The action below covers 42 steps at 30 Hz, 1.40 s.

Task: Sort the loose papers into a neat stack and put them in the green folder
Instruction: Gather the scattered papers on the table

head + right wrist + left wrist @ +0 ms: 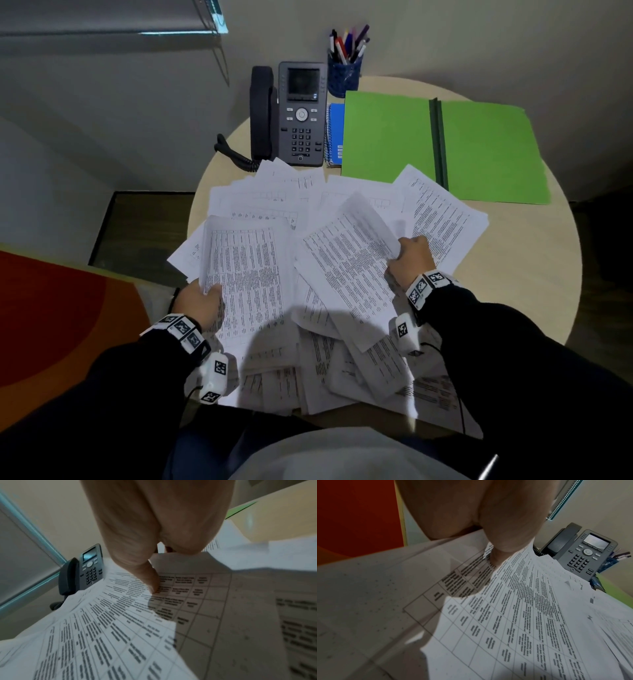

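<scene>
Several loose printed papers point(308, 202) lie fanned in a messy heap over the near half of the round table. My left hand point(202, 301) pinches the left edge of a printed sheet point(250, 274), thumb on top; the same sheet point(513, 615) fills the left wrist view under the left hand point(488, 520). My right hand point(409, 258) grips the right edge of another printed sheet point(349, 260), lifted and curling; in the right wrist view the right hand point(154, 534) has its thumb pressed on that sheet point(111, 622). The green folder point(442, 147) lies open flat at the far right.
A grey desk phone point(291, 113) stands at the back of the beige table point(531, 274), with a blue spiral notebook point(335, 133) beside it and a blue cup of pens point(344, 68) behind. An orange-red surface point(51, 315) lies at the left.
</scene>
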Motion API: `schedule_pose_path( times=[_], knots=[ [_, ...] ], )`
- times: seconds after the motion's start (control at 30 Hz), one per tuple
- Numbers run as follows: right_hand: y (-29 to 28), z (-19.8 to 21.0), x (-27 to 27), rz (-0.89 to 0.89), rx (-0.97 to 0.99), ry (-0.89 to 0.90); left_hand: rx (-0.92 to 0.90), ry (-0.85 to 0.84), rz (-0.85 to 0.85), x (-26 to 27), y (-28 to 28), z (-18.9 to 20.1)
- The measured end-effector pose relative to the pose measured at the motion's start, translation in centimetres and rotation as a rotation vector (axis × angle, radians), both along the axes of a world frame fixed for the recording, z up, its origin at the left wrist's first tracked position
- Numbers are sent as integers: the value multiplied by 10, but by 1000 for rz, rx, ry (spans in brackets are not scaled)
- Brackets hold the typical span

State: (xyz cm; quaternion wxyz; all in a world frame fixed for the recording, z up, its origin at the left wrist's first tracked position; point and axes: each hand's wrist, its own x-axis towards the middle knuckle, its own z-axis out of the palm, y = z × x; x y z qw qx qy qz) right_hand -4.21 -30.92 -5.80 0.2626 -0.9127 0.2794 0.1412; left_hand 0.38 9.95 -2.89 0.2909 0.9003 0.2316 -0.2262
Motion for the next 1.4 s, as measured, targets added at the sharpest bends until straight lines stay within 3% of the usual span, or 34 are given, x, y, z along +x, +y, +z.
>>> schedule_pose_path(
  times=[0.2, 0.37, 0.53, 0.73, 0.83, 0.97, 1.17, 1.23, 1.33, 1.4],
  knots=[
    [-18, 19, 0, -77, 228, -94, -80, -73, 16, 3, 4, 7],
    [-34, 73, -16, -385, 593, -266, -212, -114, 176, 24, 13, 26],
    [-63, 113, -27, -360, 738, -386, -220, -240, 163, 55, 23, 58],
    [-79, 134, -9, -420, 971, -539, -291, -251, 112, 59, 0, 71],
    [-74, 137, -1, -377, 1004, -557, -401, -191, 161, 50, -16, 60],
    [-38, 139, -2, -204, 900, -410, -554, -104, 122, 31, -49, 49],
    [12, 55, -13, -98, 783, -99, -711, 22, -1, -14, -109, 53],
    [11, 18, -19, -103, 773, -13, -637, 27, -82, -26, -115, 54],
    [35, 49, -28, -190, 827, -62, -520, -51, -189, -33, -117, 52],
    [45, 80, -30, -190, 770, -204, -516, -103, -167, -29, -115, 56]
  ],
)
